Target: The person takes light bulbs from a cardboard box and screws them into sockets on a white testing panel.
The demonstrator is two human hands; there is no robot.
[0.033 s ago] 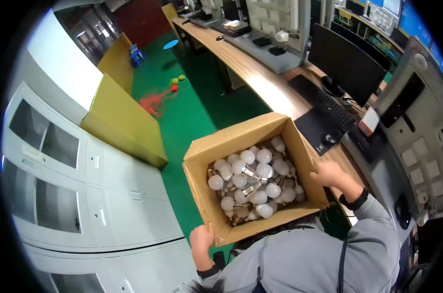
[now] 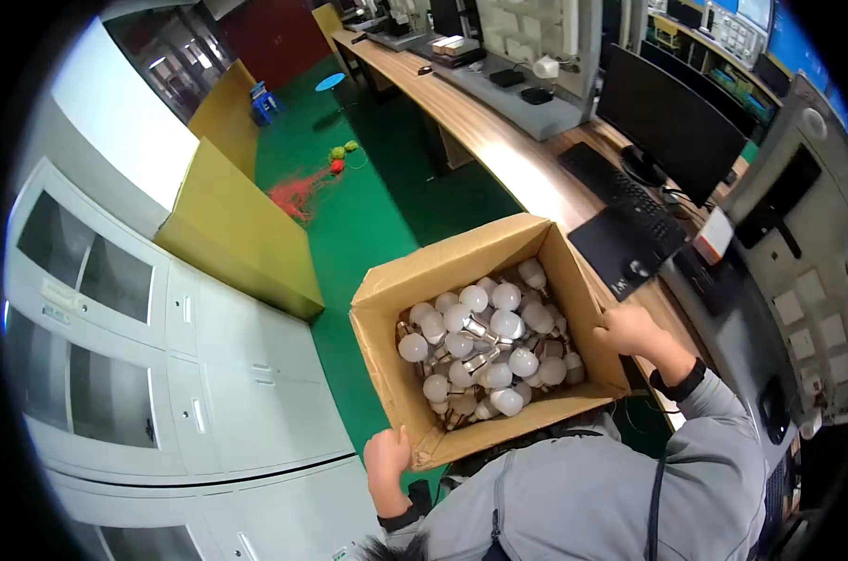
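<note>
An uncovered cardboard box (image 2: 386, 351) hangs in front of my body, tilted, above the floor beside the desk. Heaped inside it are several light bulbs (image 2: 507, 324) with round white globes and silvery metal bases, lying at all angles. My left hand (image 2: 387, 453) is closed on the near left corner of the box. On its right side, my right hand (image 2: 630, 331) grips the upper edge with curled fingers. Both palms, and any fingers under the cardboard, are hidden.
On the right runs a long wooden desk (image 2: 499, 154) with a monitor (image 2: 669, 123), keyboard (image 2: 623, 198) and mouse pad (image 2: 603, 251). Pale cabinets (image 2: 246, 411) line the left. Farther off, red strands (image 2: 296, 197) lie on the green floor near a blue stool (image 2: 329, 82).
The desk and its things sit very slightly farther right in the picture. The box, the bulbs and both hands keep nearly the same places, with the grip unchanged.
</note>
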